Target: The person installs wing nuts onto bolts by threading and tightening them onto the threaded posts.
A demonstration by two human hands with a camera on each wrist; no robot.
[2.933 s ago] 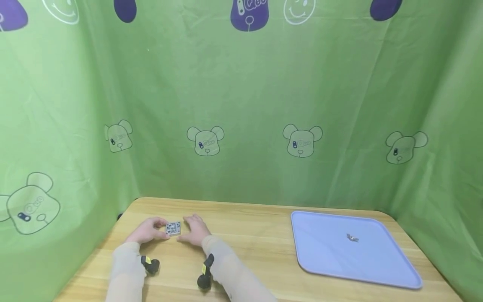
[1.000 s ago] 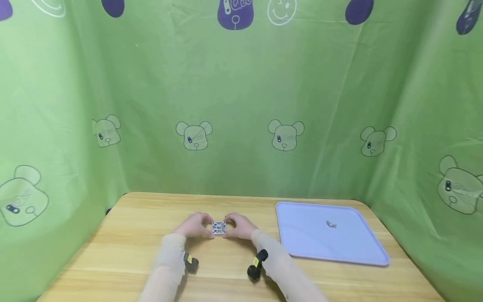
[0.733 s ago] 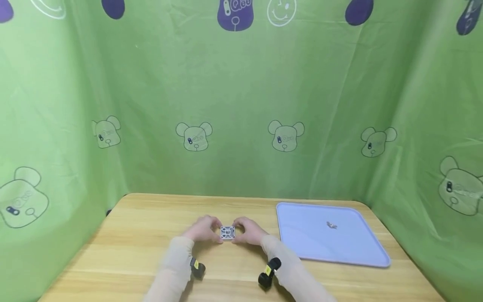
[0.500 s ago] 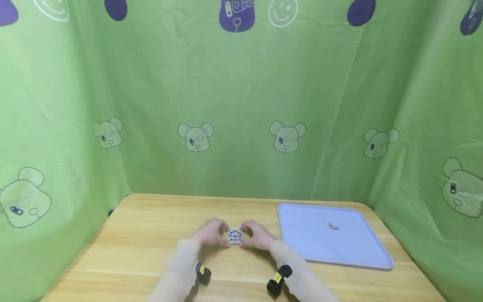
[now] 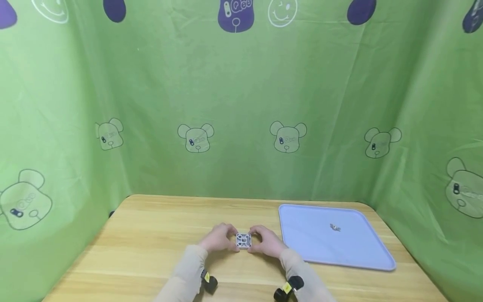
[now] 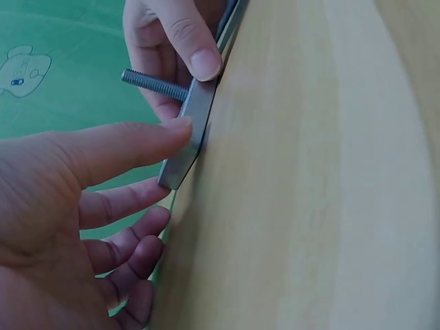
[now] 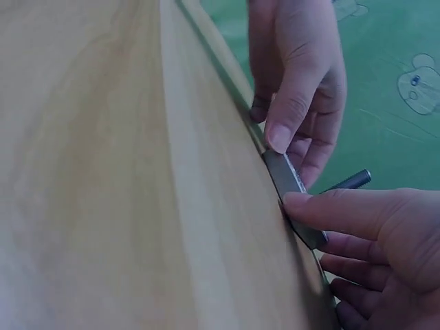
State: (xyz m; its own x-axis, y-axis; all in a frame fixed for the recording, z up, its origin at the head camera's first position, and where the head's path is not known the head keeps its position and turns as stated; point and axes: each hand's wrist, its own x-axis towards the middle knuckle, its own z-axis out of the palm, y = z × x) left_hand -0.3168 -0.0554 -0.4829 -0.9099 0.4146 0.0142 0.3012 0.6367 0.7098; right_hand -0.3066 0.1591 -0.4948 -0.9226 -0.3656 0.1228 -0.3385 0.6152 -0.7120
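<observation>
I hold a square metal plate (image 5: 247, 240) between both hands, at the near middle of the table (image 5: 170, 222). My left hand (image 5: 217, 239) grips it from nine o'clock, thumb on one corner and the index finger against the edge, the other fingers bent loosely below. My right hand (image 5: 269, 242) pinches it from three o'clock, its thumb pressing the rim too. The plate's upper face shows a light pattern of rings and ridges, and a threaded rod (image 6: 155, 84) stands up out of it. I cannot tell whether its underside touches the wood. Out at three o'clock from the plate, past my right hand, lies a pale blue tray (image 5: 336, 251), and on it rests a small metal piece (image 5: 335, 227), toward the tray's twelve o'clock. Black wrist cameras sit on my pale sleeves (image 5: 185, 272), one between seven and eight o'clock of the plate, the other between four and five. At twelve o'clock, beyond the table, hangs a green printed curtain (image 5: 241, 167).
</observation>
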